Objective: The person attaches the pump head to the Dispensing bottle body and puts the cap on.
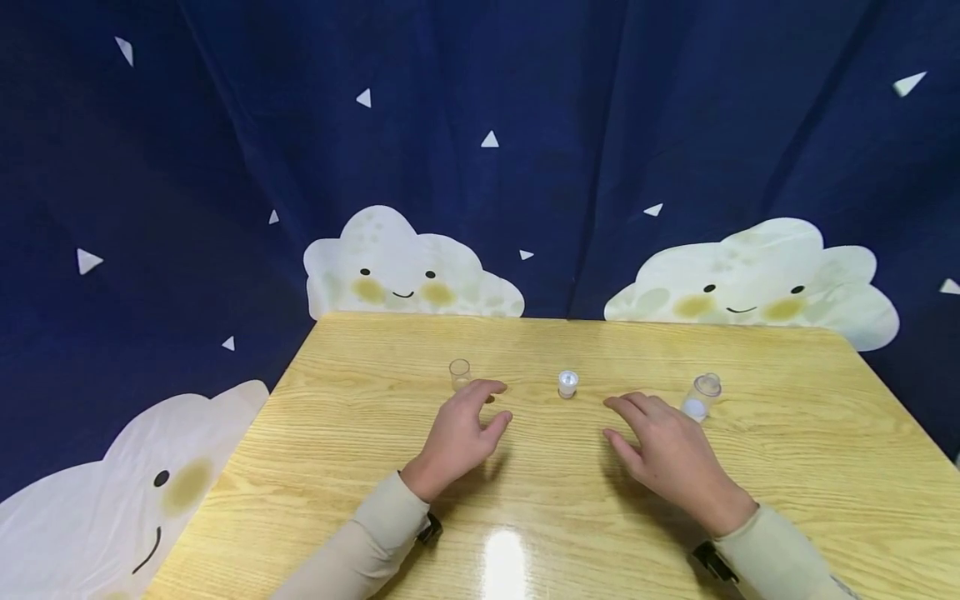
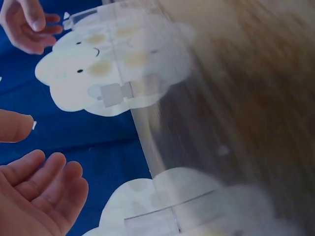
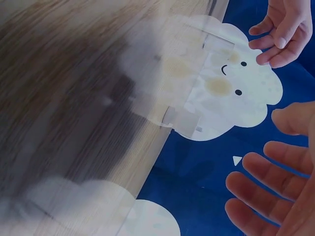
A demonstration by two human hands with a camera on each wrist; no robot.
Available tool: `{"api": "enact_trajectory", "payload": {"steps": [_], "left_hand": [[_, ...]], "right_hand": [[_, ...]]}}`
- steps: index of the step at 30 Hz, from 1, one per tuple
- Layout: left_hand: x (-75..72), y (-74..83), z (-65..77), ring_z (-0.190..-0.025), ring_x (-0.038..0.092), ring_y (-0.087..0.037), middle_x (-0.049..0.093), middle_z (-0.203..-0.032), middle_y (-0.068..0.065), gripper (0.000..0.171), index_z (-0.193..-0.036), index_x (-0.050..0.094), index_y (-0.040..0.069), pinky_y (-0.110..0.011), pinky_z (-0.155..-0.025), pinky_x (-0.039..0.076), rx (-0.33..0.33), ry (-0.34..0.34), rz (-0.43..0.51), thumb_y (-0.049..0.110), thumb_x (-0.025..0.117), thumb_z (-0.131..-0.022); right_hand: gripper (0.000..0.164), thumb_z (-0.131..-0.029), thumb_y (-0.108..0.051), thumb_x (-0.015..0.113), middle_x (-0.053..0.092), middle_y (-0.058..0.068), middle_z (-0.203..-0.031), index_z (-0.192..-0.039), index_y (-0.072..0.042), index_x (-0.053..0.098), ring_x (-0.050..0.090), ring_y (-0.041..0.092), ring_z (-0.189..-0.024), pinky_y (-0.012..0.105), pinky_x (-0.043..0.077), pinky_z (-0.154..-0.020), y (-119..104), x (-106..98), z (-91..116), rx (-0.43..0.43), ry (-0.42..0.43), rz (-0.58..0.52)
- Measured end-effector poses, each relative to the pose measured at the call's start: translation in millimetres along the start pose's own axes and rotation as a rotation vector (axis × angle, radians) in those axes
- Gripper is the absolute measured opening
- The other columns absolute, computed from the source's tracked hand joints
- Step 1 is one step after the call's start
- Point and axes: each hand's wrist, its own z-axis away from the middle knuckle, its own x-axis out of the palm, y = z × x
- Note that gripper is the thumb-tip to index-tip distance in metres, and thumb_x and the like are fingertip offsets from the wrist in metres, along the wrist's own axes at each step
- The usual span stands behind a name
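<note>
My left hand (image 1: 459,433) hovers over the table with fingers loosely bent and holds nothing. Just beyond its fingers stands a clear open-topped cylinder (image 1: 460,372), partly hidden by the hand. Between the two hands, a little farther back, is a small white cap-like piece (image 1: 567,383), also visible as a white piece (image 2: 114,95) in the left wrist view. My right hand (image 1: 671,450) is likewise relaxed, with nothing in its grasp. Behind its knuckles a clear bottle-shaped container (image 1: 707,387) with a narrower top has something white at its lower end.
The wooden table (image 1: 555,475) runs back to a dark blue curtain (image 1: 465,183) printed with clouds and triangles. A small dark spot (image 1: 490,399) shows by the left fingers. Bright glare lies near the table's front.
</note>
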Motion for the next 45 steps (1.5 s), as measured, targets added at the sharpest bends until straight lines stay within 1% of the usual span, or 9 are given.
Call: {"api": "enact_trajectory", "payload": {"steps": [3, 9, 14, 21, 27, 30, 36, 39, 45], "left_hand": [[0.3, -2.5, 0.3, -0.109, 0.067, -0.026, 0.067, -0.126, -0.008, 0.037, -0.127, 0.063, 0.008, -0.042, -0.089, 0.055, -0.039, 0.0, 0.078, 0.022, 0.068, -0.092], [2.0, -2.2, 0.7, -0.113, 0.064, -0.025, 0.067, -0.125, -0.009, 0.038, -0.126, 0.063, 0.006, -0.043, -0.094, 0.054, -0.023, 0.004, 0.121, 0.021, 0.069, -0.092], [1.5, -0.9, 0.2, -0.114, 0.064, -0.025, 0.067, -0.126, -0.008, 0.037, -0.126, 0.063, 0.007, -0.043, -0.095, 0.053, -0.023, -0.003, 0.121, 0.022, 0.068, -0.092], [1.6, -2.7, 0.5, -0.116, 0.063, -0.025, 0.066, -0.129, -0.008, 0.038, -0.128, 0.062, 0.008, -0.042, -0.097, 0.053, -0.04, -0.039, 0.095, 0.024, 0.067, -0.094], [2.3, -5.0, -1.3, -0.116, 0.063, -0.025, 0.066, -0.128, -0.009, 0.039, -0.128, 0.062, 0.007, -0.043, -0.097, 0.052, -0.055, -0.045, 0.11, 0.024, 0.066, -0.094], [1.3, -4.7, -2.6, -0.116, 0.064, -0.026, 0.066, -0.127, -0.009, 0.039, -0.128, 0.062, 0.006, -0.044, -0.097, 0.053, -0.056, -0.045, 0.124, 0.023, 0.067, -0.093], [1.3, -5.3, -5.0, -0.116, 0.063, -0.026, 0.066, -0.129, -0.007, 0.04, -0.129, 0.062, 0.007, -0.043, -0.097, 0.053, -0.052, -0.049, 0.105, 0.026, 0.066, -0.094], [1.5, -5.5, -5.2, -0.117, 0.063, -0.025, 0.066, -0.129, -0.006, 0.04, -0.129, 0.062, 0.008, -0.042, -0.097, 0.052, -0.054, -0.048, 0.094, 0.026, 0.066, -0.093], [0.5, -4.7, -5.0, -0.114, 0.064, -0.025, 0.067, -0.126, -0.007, 0.037, -0.125, 0.064, 0.008, -0.042, -0.096, 0.053, -0.037, -0.022, 0.089, 0.024, 0.068, -0.092]], "right_hand": [[0.041, -0.079, -0.024, 0.077, 0.072, 0.007, -0.101, -0.114, -0.006, 0.068, 0.071, 0.025, -0.088, 0.042, 0.058, -0.069, 0.2, 0.0, 0.8, -0.003, 0.002, -0.003], [0.041, -0.079, -0.023, 0.077, 0.072, 0.008, -0.101, -0.114, -0.005, 0.068, 0.071, 0.026, -0.089, 0.042, 0.058, -0.07, 0.4, 0.3, 1.5, -0.012, 0.016, -0.008], [0.04, -0.08, -0.023, 0.076, 0.072, 0.008, -0.102, -0.115, -0.005, 0.068, 0.071, 0.025, -0.089, 0.042, 0.058, -0.07, 0.6, 0.1, 0.9, -0.02, 0.013, -0.009], [0.042, -0.08, -0.023, 0.078, 0.072, 0.009, -0.104, -0.115, -0.004, 0.068, 0.071, 0.028, -0.092, 0.044, 0.058, -0.072, 5.7, -3.5, 3.6, 0.015, -0.008, 0.002], [0.042, -0.079, -0.021, 0.078, 0.071, 0.009, -0.104, -0.115, -0.004, 0.067, 0.07, 0.029, -0.093, 0.046, 0.058, -0.073, 13.1, -9.0, 7.2, 0.031, -0.02, 0.011], [0.043, -0.077, -0.02, 0.079, 0.071, 0.01, -0.103, -0.116, -0.004, 0.066, 0.07, 0.029, -0.091, 0.047, 0.057, -0.069, 18.9, -14.2, 8.5, 0.045, -0.007, 0.019], [0.045, -0.075, -0.015, 0.08, 0.071, 0.013, -0.1, -0.116, -0.003, 0.065, 0.07, 0.031, -0.085, 0.044, 0.055, -0.057, 34.4, -28.4, 9.3, 0.079, 0.033, 0.019], [0.045, -0.075, -0.014, 0.08, 0.071, 0.015, -0.102, -0.116, -0.003, 0.065, 0.07, 0.032, -0.086, 0.045, 0.054, -0.055, 41.2, -34.1, 9.7, 0.103, 0.046, 0.012], [0.044, -0.076, -0.013, 0.079, 0.071, 0.016, -0.103, -0.117, -0.002, 0.065, 0.069, 0.035, -0.085, 0.05, 0.054, -0.057, 52.0, -39.1, 11.9, 0.143, 0.074, 0.005]]}}
